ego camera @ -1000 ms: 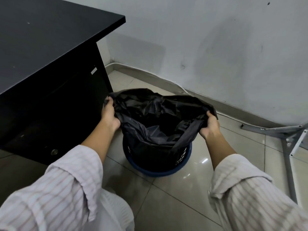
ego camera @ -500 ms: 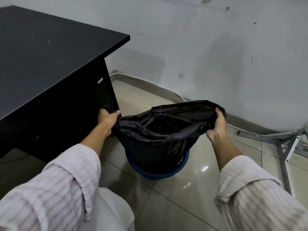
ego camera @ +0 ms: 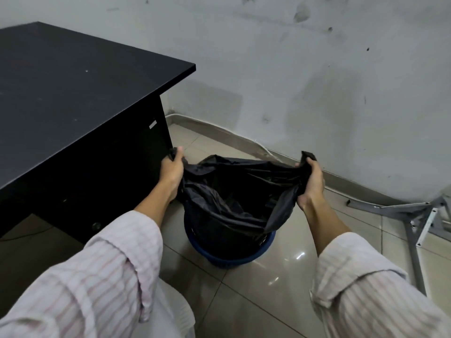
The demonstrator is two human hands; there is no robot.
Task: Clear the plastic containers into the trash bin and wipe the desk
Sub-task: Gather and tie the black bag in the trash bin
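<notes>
Glossy beige floor tiles (ego camera: pixel 244 301) and a scuffed grey wall frame the work, all placed here against the round blue plastic trash bin (ego camera: pixel 229 254). Above the bin's left side, the left hand (ego camera: pixel 172 170) has its fingers curled tight round a bunched edge of the thin black plastic bin liner (ego camera: pixel 234 191); above the bin's right side, the right hand (ego camera: pixel 311 182) grips the opposite edge the same way, a tuft poking out past the thumb. To do this well, I would keep both grips level and pull apart evenly, so the mouth stays wide without tearing the film or lifting the bin. The liner's mouth faces up, its long axis running left to right between the hands; the bin stands upright, just right of the black laminate counter (ego camera: pixel 73 93). Whether any containers lie inside is hard to tell, as the interior is dark.
</notes>
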